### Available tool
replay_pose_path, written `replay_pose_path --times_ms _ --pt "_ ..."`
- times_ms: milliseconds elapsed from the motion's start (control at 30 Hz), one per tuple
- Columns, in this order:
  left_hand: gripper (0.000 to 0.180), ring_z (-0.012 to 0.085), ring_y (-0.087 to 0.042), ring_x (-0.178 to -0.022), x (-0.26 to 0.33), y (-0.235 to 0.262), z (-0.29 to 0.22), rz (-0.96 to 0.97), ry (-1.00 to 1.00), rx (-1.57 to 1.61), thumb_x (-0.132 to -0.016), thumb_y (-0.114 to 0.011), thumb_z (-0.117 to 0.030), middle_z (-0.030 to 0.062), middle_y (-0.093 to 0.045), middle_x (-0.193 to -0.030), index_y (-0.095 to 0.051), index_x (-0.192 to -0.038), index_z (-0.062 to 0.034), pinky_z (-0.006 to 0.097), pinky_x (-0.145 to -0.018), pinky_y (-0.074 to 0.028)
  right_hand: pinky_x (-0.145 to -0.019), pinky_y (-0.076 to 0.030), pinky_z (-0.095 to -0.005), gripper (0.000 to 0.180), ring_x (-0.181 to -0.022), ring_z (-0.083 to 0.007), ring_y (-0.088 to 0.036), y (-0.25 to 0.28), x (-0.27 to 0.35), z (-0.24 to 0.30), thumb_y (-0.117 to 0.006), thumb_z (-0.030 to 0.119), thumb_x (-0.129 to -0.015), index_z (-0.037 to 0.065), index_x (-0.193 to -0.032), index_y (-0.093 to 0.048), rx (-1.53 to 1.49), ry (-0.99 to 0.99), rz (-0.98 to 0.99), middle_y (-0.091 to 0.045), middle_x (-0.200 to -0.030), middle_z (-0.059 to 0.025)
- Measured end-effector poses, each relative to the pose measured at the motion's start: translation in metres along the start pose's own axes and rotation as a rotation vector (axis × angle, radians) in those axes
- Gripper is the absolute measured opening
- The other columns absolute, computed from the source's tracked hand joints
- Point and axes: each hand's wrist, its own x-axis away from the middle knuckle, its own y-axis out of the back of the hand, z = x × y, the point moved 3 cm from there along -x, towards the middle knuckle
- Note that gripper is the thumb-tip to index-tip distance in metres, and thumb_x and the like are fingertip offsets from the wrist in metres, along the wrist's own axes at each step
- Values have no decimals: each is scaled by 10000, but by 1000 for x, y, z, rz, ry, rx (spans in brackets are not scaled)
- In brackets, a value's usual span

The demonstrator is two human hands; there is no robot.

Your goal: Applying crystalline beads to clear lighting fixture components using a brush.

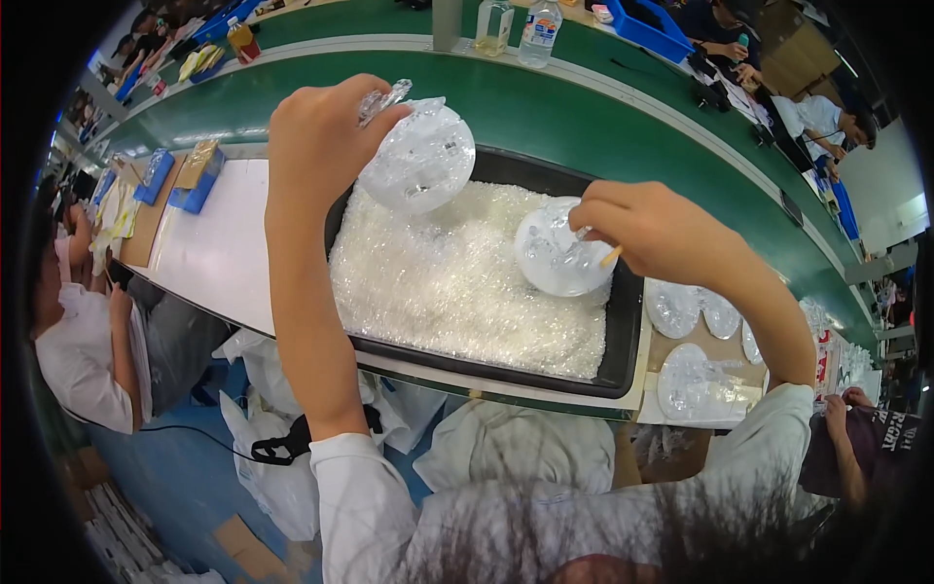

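Observation:
My left hand (pixel 326 131) is raised over the far left part of a black tray (pixel 630 341), its fingers pinching a clear plastic piece on top of a round translucent disc (pixel 423 161). The disc is tilted, with its broad side showing. A second whitish disc (pixel 550 258), with clear shapes on it, hangs low over the right part of the tray under my right hand (pixel 647 229). The right fingers are closed at this disc's right edge, and a short yellowish stick (pixel 611 256) juts out beneath them. Shiny clear granules (pixel 467 302) fill the tray.
More translucent discs (pixel 684 380) lie on the board right of the tray. A white panel (pixel 224 243) and blue boxes (pixel 195 185) are to the left. Bottles (pixel 538 34) stand beyond the green bench (pixel 555 127). People sit at both sides and across; plastic bags (pixel 277 457) lie below.

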Motion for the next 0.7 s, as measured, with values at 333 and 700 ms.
replay_pose_path --times_ms 333,700 --pt "263 293 -649 -639 0 -9 -3 -16 -73 31 -761 -792 -317 106 -672 -676 -719 -887 -98 363 -606 -497 -734 -488 -439 204 -829 -326 -630 -41 -6 -28 -724 99 -793 54 -984 -669 25 -133 390 -653 -855 -105" --pt "257 301 -632 -648 3 -27 1 -62 -116 42 -760 -775 -341 95 -624 -635 -685 -834 -112 394 -586 -490 -715 -485 -429 232 -829 -321 -631 -71 -63 -2 -726 199 -822 66 -1008 -692 -149 39 406 -665 -824 -131"
